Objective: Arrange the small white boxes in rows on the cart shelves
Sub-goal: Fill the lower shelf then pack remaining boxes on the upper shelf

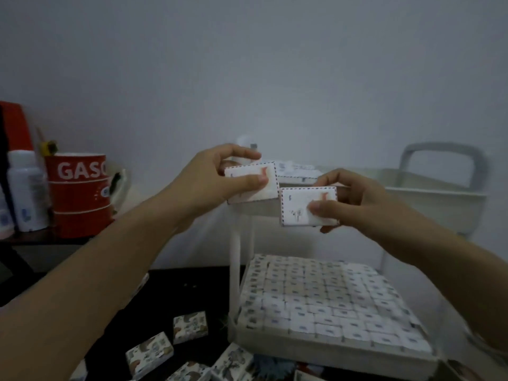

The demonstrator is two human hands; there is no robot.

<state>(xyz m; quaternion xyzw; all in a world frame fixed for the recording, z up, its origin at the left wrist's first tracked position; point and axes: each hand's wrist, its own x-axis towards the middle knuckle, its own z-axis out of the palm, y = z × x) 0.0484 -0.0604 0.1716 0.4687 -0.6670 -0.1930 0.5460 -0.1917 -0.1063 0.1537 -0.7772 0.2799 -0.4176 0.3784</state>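
Two bare arms reach forward from the bottom of the view. Low down, some loose boxes (149, 353) with little pictures on them lie on the dark table (192, 281), to the left of the white cart (236, 270).

The left hand (211, 182) holds one small white box (243, 173) up in the air. The thumb sits on the front of the box and the fingers curl over its top edge, so the hand pinches it. The right hand (365, 204) holds a second white box (297, 204) the same way, thumb on the front and fingers behind it. The two boxes are just beside each other, and the left one is a bit higher. Their near corners come very close, but it is hard to tell if they touch. Each box has a dotted line round its edge.

Both held boxes are up in front of the top shelf (434, 199) of the cart. A few boxes (297, 171) lie at the back left of that shelf. The lower shelf (275, 342) is full of boxes in rows (330, 298), packed side by side. A grey handle (442, 152) sticks up at the right end of the cart.

On the left, a red mug (79, 193) with white letters stands beside a white bottle (26, 188).
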